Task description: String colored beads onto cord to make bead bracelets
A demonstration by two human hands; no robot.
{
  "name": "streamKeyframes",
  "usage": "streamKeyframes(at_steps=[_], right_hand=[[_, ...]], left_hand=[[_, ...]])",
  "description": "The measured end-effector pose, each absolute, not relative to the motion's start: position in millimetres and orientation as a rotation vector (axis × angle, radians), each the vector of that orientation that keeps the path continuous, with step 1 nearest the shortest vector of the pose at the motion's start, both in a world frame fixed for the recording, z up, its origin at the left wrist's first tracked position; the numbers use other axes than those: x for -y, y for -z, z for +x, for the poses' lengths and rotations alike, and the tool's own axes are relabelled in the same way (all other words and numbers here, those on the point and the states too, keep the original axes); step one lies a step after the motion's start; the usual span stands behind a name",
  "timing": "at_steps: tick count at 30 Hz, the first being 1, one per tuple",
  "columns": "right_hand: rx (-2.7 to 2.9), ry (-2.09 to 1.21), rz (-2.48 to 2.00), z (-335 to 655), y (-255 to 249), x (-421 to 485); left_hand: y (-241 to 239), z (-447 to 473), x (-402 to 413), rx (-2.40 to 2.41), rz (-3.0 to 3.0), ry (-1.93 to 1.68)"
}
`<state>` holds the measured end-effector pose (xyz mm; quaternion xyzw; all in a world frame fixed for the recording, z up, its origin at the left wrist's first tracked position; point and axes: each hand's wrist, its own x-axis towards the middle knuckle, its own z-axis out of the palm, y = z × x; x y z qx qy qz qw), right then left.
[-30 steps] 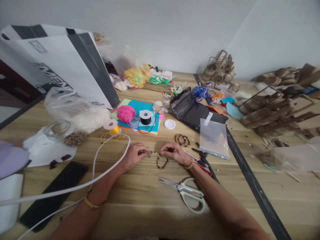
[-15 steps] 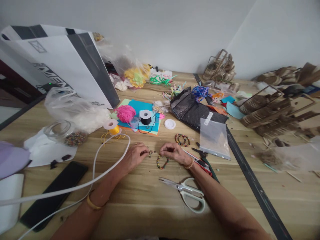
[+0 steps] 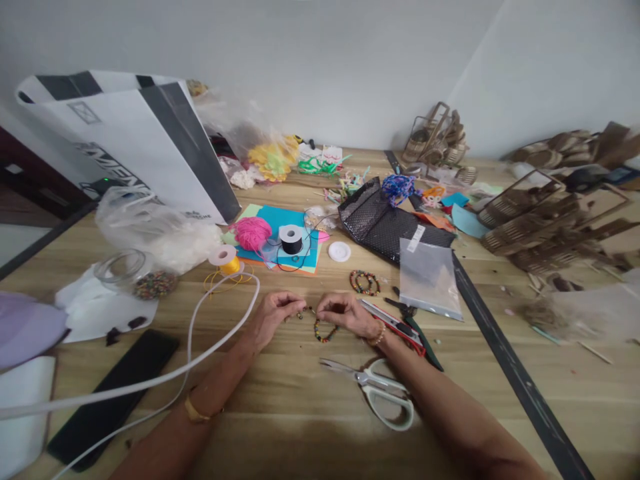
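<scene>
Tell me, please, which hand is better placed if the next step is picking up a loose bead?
Probably the left hand: its fingers are close beside the small loose beads. The right hand has its fingers by the beaded strand, farther from most of those beads.

Dim, flat light here, grey wall [image 3: 325, 73] softly shaded, shadow pooling on the near tabletop [image 3: 280, 433], baskets [image 3: 535, 230] stretching rightward, tiny beads [image 3: 325, 340] smudged
</scene>
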<state>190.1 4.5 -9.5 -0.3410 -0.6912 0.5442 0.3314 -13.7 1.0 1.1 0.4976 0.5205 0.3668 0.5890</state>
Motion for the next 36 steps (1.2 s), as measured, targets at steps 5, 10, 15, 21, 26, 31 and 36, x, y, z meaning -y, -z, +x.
streamKeyframes(at_steps=[5, 10, 15, 21, 26, 31, 36], right_hand=[[1.771, -1.385, -0.911, 188.0, 10.0, -2.7], [1.806, -1.421, -0.891, 188.7, 10.4, -3.7], [1.823, -1.432, -0.875, 189.1, 11.2, -4.1], [1.817, -1.451, -0.897, 188.8, 11.7, -4.2], [1.800, -1.473, -0.900, 188.5, 9.4, -3.8], [1.806, -1.447, -0.889, 188.6, 8.9, -4.0], [1.808, -1.451, -0.890, 188.4, 9.3, -4.1]], left_hand=[[3.7, -11.4, 1.2, -1.139, 1.157, -0.821], [6.0, -10.0, 1.7, -1.119, 1.177, -0.805], [5.7, -8.6, 1.6, -1.112, 1.157, -0.799], [2.9, -8.2, 1.9, -1.117, 1.119, -0.802], [1.1, -7.8, 1.9, -1.119, 1.133, -0.797], [0.3, -7.2, 2.1, -1.126, 1.136, -0.794], [1.5, -7.7, 2.1, -1.109, 1.121, -0.802]])
